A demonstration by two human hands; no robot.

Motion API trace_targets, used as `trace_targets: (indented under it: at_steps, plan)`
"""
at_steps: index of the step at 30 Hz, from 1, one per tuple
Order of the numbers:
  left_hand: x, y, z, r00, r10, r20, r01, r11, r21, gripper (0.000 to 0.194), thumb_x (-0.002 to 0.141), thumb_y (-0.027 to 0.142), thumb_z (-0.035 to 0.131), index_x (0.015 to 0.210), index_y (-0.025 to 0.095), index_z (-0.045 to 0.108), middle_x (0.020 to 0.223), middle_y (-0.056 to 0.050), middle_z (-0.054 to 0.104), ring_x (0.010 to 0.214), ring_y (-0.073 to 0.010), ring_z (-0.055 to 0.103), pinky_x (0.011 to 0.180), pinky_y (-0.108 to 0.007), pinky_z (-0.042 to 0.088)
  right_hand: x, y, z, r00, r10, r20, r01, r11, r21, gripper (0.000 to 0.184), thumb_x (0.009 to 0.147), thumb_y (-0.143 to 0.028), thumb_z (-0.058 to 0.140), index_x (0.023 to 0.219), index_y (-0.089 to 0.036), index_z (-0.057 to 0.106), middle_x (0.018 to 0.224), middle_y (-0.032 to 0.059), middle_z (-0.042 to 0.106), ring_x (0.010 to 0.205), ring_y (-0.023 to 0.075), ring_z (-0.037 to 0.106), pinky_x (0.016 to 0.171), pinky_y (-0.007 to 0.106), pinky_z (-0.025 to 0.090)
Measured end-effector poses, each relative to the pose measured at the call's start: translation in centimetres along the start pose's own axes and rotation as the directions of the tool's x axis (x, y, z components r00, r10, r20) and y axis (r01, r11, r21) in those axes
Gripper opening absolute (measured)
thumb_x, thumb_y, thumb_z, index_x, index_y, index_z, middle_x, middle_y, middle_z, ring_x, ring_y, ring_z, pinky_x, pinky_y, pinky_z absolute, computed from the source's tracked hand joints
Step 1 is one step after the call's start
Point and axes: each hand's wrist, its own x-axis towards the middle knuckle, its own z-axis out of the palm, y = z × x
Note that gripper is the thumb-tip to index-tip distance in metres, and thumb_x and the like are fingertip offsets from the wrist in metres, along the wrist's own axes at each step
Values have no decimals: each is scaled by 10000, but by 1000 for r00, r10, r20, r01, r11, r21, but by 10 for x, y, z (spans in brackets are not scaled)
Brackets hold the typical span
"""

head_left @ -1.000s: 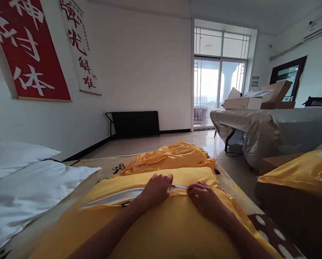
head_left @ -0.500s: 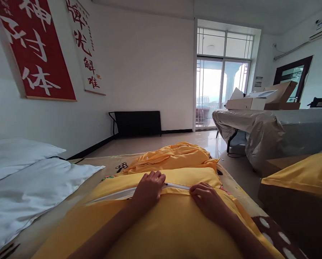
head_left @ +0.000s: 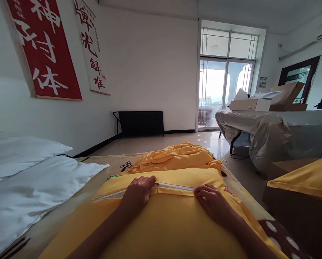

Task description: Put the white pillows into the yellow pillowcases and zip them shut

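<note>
A plump pillow in a yellow cover point(head_left: 171, 223) lies on the bed in front of me. A white zipper point(head_left: 174, 186) runs across the cover's far edge. My left hand point(head_left: 137, 190) is closed in a pinch at the zipper, its fingertips on the slider end. My right hand point(head_left: 213, 201) presses on the cover at the zipper's right end, fingers curled on the fabric. To the left of my left hand the seam gapes and white filling shows.
A heap of yellow covers point(head_left: 174, 158) lies beyond the pillow. White pillows point(head_left: 28, 180) are stacked at the left. Another yellow pillow point(head_left: 303, 178) sits on a box at the right. A plastic-draped table point(head_left: 271, 126) bears cardboard boxes.
My left hand has slid left along the zipper, so a longer stretch of closed zipper shows between my hands. My right hand holds its place. The camera has shifted slightly.
</note>
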Motion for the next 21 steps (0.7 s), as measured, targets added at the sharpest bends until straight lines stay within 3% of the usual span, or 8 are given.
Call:
trace_targets:
  at_steps: [4,7,9,12,16,19,21]
  plan:
    - [-5,-2,11,999,-8,-45,8,1000,8,241,871,128,311,840,197,539,736,-44,611,716,-206,552,659,-298,369,-3,3,3,1000,7,2,-7,999,-36,240,925,-190,414,850,-236,637,959,32,688,892,169,607,823,314,468]
    - [-9,-1,25,995,-34,-95,26,996,-84,240,878,114,298,889,197,523,746,-47,610,712,-194,558,629,-275,375,1,-4,4,996,87,-10,-88,988,-127,208,902,-180,435,840,-216,630,910,46,688,863,189,611,789,330,464]
    - [-12,-1,32,993,-42,-109,27,991,-133,235,894,127,286,895,202,508,739,-37,608,698,-178,562,613,-260,377,13,-20,8,992,128,-14,-128,973,-192,208,900,-174,429,897,-205,634,917,59,691,877,203,612,796,345,448]
    - [-16,-1,36,992,-36,-119,18,989,-147,236,899,133,280,919,205,504,752,-32,618,703,-169,575,611,-258,387,48,-55,22,994,104,31,-95,969,-227,253,935,-203,398,1002,-209,642,999,74,694,949,206,614,847,357,412]
    - [-24,-3,34,990,-35,-139,15,990,-138,275,897,131,270,963,185,531,782,-61,640,736,-197,597,627,-288,411,95,-90,48,975,108,193,-53,961,-271,208,909,-231,480,869,-180,677,970,94,697,939,220,618,835,358,389]
    - [-36,-3,35,988,-33,-152,14,993,-121,312,892,105,259,981,168,552,785,-81,644,753,-211,603,664,-311,435,100,-99,60,951,119,286,-43,965,-260,230,888,-219,509,726,-174,666,830,70,697,795,186,626,737,300,394]
    - [-45,-1,37,988,-19,-156,1,994,-113,330,879,81,268,1008,162,561,808,-93,649,785,-216,603,713,-327,444,88,-102,67,963,76,260,-8,968,-253,203,879,-173,502,751,-181,660,825,53,687,770,167,617,711,274,388]
